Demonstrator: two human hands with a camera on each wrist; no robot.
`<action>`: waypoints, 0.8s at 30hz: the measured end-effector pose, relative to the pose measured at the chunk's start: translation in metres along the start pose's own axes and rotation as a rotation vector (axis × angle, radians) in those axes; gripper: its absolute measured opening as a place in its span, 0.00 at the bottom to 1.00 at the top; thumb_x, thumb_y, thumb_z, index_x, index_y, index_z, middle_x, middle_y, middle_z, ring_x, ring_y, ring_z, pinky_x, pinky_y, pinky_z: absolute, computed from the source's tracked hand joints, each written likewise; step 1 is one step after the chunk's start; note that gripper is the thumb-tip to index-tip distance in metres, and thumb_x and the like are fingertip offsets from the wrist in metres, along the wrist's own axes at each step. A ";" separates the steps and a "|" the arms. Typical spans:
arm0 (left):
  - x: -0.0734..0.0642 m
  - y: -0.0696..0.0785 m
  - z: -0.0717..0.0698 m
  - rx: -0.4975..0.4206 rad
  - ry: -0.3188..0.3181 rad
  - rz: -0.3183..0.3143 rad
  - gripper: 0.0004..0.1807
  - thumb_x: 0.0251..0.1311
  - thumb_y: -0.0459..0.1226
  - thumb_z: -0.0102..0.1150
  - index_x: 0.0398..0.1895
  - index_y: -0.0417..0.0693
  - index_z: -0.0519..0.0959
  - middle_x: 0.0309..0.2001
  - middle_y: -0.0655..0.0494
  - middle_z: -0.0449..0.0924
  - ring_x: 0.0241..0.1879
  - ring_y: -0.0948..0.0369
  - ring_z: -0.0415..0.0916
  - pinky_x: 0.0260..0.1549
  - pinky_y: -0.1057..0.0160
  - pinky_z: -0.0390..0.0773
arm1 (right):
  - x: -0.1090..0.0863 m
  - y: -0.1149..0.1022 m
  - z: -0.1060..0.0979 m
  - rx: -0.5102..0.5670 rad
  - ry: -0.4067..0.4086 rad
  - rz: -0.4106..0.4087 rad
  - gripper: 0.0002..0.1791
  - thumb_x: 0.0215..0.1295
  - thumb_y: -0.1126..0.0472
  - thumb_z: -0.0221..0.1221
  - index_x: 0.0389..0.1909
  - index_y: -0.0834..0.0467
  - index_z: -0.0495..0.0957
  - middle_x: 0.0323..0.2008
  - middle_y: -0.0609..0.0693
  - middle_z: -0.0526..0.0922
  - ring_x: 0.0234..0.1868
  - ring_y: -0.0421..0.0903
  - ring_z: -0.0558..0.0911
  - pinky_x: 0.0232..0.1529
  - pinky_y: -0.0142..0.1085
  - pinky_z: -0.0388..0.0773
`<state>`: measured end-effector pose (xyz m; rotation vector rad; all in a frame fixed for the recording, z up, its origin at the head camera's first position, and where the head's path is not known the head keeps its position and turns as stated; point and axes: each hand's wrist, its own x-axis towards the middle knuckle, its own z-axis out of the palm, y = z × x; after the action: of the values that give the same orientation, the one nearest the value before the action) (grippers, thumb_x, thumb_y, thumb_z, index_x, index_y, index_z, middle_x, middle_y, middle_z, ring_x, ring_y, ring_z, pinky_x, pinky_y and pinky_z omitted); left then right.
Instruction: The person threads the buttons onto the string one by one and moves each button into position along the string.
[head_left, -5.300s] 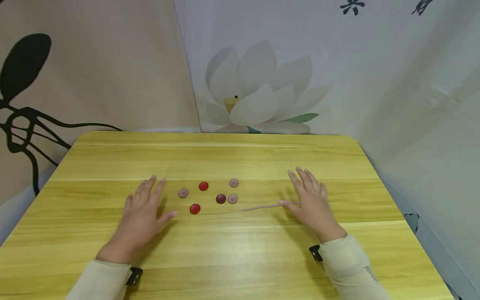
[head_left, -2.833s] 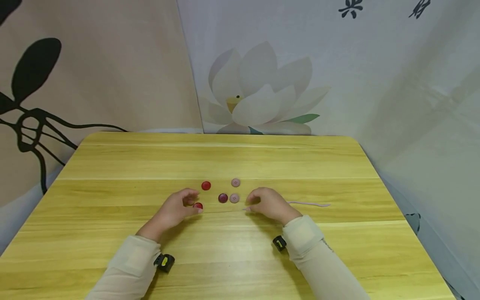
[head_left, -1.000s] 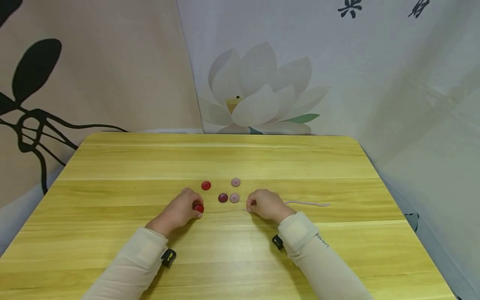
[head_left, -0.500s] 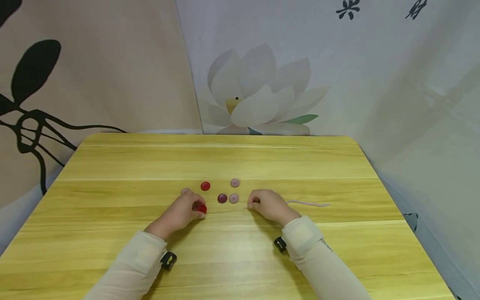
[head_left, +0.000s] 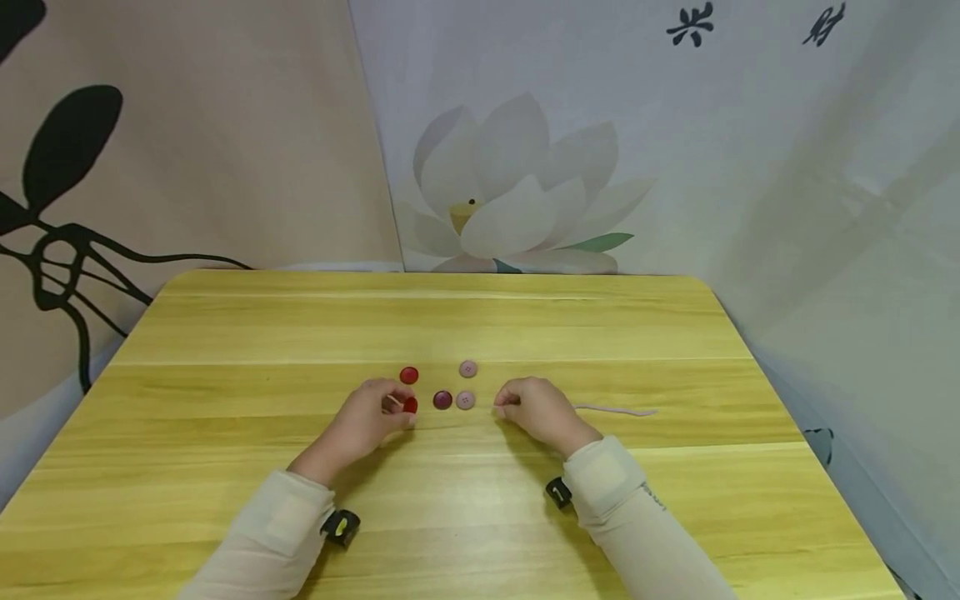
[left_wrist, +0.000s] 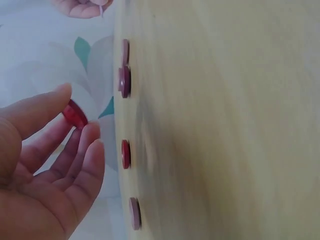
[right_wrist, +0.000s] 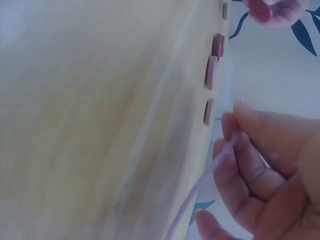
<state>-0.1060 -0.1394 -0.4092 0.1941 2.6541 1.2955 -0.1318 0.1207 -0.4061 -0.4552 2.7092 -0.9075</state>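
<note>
My left hand (head_left: 362,421) pinches a red button (left_wrist: 74,115) between thumb and fingertips, raised off the table in the left wrist view. My right hand (head_left: 542,410) pinches a pale purple string (right_wrist: 192,192) near one end. That end pokes out just past the fingertips, while the string's tail (head_left: 615,409) trails to the right behind the hand. Between and beyond the hands lie another red button (head_left: 408,375), a dark maroon button (head_left: 442,400) and two dusty pink buttons, the near one (head_left: 465,400) right beside the maroon and the far one (head_left: 468,368) behind it.
One more pink button (left_wrist: 134,213) lies by the left hand, mostly hidden behind it in the head view. The wooden table (head_left: 480,517) reaches back to a cloth backdrop (head_left: 300,150) printed with a lotus. Small black devices (head_left: 341,527) sit at both wrists.
Both hands came in from the sides; the right took the string, the left the near red button. Over the last second the left hand lifted the button and brought it slightly right.
</note>
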 end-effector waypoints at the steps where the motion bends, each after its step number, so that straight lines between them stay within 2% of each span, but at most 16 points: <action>1: 0.000 0.001 0.000 -0.015 0.012 -0.008 0.15 0.57 0.30 0.65 0.48 0.35 0.77 0.45 0.43 0.75 0.41 0.53 0.76 0.34 0.62 0.77 | -0.001 0.000 0.000 0.009 0.008 0.006 0.02 0.62 0.64 0.63 0.33 0.57 0.84 0.31 0.44 0.83 0.35 0.40 0.79 0.44 0.40 0.78; 14: 0.001 0.010 0.003 -0.199 0.158 -0.050 0.17 0.60 0.32 0.63 0.52 0.36 0.76 0.48 0.42 0.78 0.47 0.50 0.76 0.42 0.59 0.79 | -0.009 -0.001 0.000 0.081 0.140 0.008 0.04 0.65 0.64 0.61 0.37 0.57 0.83 0.37 0.46 0.84 0.38 0.43 0.79 0.42 0.39 0.78; 18: 0.001 0.013 0.007 -0.255 0.181 -0.067 0.18 0.60 0.32 0.63 0.52 0.36 0.77 0.48 0.42 0.79 0.47 0.50 0.76 0.41 0.62 0.79 | -0.011 -0.002 -0.001 0.094 0.171 0.001 0.03 0.65 0.65 0.60 0.37 0.58 0.82 0.37 0.46 0.83 0.39 0.44 0.78 0.42 0.40 0.78; 24: 0.002 0.017 0.013 -0.312 0.198 -0.058 0.17 0.59 0.31 0.64 0.52 0.35 0.77 0.47 0.42 0.80 0.47 0.51 0.76 0.41 0.67 0.78 | -0.015 -0.004 -0.001 0.107 0.219 -0.015 0.03 0.66 0.65 0.60 0.37 0.58 0.82 0.37 0.47 0.82 0.39 0.45 0.78 0.44 0.41 0.77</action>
<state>-0.1041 -0.1188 -0.4031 -0.0579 2.5400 1.7656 -0.1174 0.1237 -0.4013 -0.3748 2.8345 -1.1627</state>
